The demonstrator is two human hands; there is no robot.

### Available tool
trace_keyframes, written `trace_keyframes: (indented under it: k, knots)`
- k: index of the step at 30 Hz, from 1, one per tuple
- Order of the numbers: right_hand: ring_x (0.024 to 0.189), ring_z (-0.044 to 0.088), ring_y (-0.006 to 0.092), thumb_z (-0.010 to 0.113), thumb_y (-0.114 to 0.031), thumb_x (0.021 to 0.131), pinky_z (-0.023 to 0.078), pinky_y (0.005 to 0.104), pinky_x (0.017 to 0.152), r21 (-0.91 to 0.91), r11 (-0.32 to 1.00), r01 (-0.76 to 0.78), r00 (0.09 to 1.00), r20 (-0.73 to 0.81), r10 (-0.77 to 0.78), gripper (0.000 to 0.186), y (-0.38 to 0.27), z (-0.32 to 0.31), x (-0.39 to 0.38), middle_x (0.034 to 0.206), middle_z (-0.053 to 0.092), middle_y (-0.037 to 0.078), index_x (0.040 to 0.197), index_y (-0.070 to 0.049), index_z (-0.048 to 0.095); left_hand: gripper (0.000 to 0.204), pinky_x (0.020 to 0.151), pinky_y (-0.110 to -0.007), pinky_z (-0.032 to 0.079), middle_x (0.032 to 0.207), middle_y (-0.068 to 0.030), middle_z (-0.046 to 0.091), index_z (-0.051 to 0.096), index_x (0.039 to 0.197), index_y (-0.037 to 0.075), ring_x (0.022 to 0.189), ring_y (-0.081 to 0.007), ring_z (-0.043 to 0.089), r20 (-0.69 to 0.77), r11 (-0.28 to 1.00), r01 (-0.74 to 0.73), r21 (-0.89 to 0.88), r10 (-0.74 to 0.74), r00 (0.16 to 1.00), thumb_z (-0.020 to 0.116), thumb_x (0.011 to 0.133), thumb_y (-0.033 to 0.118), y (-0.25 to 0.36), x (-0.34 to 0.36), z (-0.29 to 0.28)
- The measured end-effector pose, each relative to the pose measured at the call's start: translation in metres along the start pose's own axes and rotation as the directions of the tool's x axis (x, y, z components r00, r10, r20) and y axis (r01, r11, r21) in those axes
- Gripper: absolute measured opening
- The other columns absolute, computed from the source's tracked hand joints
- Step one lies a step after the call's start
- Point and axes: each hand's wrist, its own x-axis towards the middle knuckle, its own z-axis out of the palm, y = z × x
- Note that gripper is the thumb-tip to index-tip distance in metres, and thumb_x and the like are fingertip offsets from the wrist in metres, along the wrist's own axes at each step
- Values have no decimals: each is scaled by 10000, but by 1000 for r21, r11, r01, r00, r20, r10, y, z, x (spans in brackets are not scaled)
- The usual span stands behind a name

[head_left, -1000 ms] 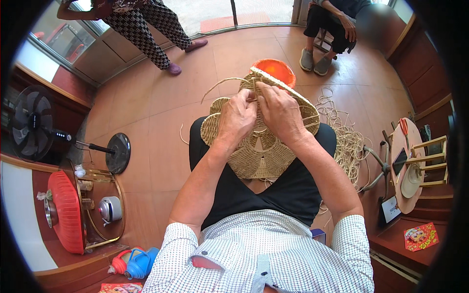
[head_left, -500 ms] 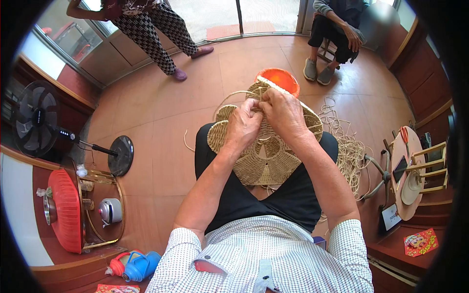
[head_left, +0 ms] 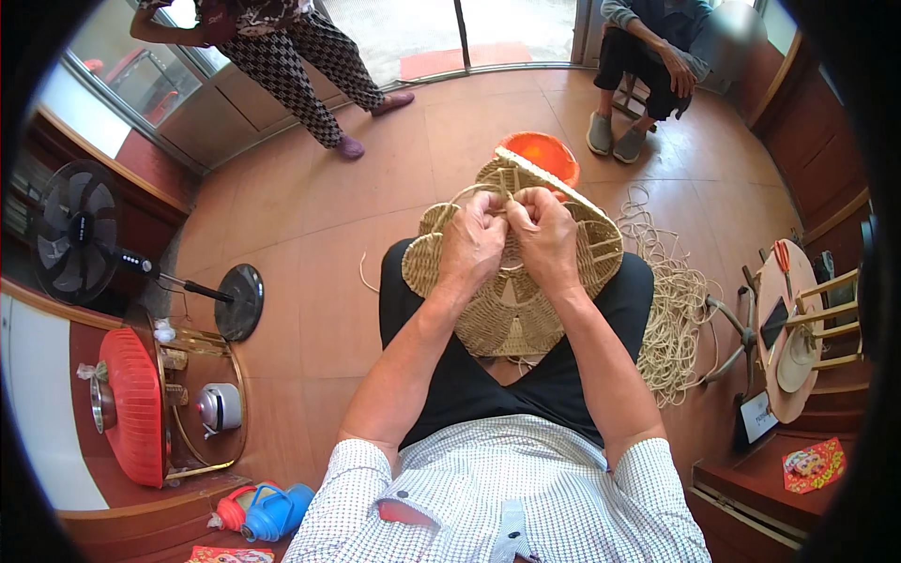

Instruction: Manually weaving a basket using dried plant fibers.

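Note:
A woven straw-coloured piece with rounded, petal-like lobes [head_left: 511, 324] rests across my lap, between my knees. Over its upper middle my left hand [head_left: 472, 242] pinches the tan cord [head_left: 462, 194], which loops out to the left. Close beside it, my right hand [head_left: 542, 233] is also closed, thumb and fingertips pressed together at the same cord near a rib of the weave. The fingertips of both hands nearly meet, and the exact spot they grip is partly hidden.
An orange bucket [head_left: 540, 155] stands just beyond the weaving. Loose cord [head_left: 671, 328] lies heaped on the floor at my right, by a round-topped stool [head_left: 788, 328]. A standing fan [head_left: 80, 230], a kettle [head_left: 219, 408] and thermoses [head_left: 277, 511] are at left. Two people are beyond.
My right hand has drawn down and slightly left, its fingers turned in closer to the left hand. The left hand stays nearly in place. The view has shifted slightly.

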Motion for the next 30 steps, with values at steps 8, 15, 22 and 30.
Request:
trace_keyframes:
  k: [8, 15, 22, 30]
  knots:
    - [677, 675, 153, 760, -112, 994, 539, 358, 638, -26, 997, 77, 995, -66, -79, 137, 21, -11, -8, 756, 715, 88, 1063, 2, 728, 293, 852, -436, 596, 1017, -196, 789, 717, 1237, 3, 936, -344, 781, -25, 990, -60, -124, 57, 998, 625, 991, 133, 0, -4, 17]
    - [675, 728, 180, 794, -122, 988, 565, 369, 641, -245, 956, 161, 986, -11, -168, 167, 11, -7, -2, 762, 753, 119, 1088, 4, 749, 325, 679, -368, 546, 788, -84, 739, 709, 1277, -11, 687, -149, 685, -83, 992, -123, 14, 124, 989, 624, 1014, 160, -6, -3, 7]
    - [596, 559, 28, 718, -186, 1082, 463, 230, 544, 452, 871, -192, 980, 133, 147, 144, 15, -18, -12, 706, 606, -65, 1019, -60, 690, 284, 718, -465, 551, 816, -154, 722, 711, 1256, 12, 718, -302, 705, -129, 983, -170, 63, 177, 976, 638, 1038, 178, -7, -14, 17]
    - [618, 507, -5, 654, -257, 1140, 430, 193, 550, 266, 961, -78, 988, 146, 39, 275, -2, -82, -2, 763, 614, -68, 928, -85, 685, 117, 793, -512, 575, 1048, -203, 683, 695, 1148, 45, 932, -430, 719, -82, 741, -543, 395, 617, 782, 663, 1046, 92, 20, -6, 5]
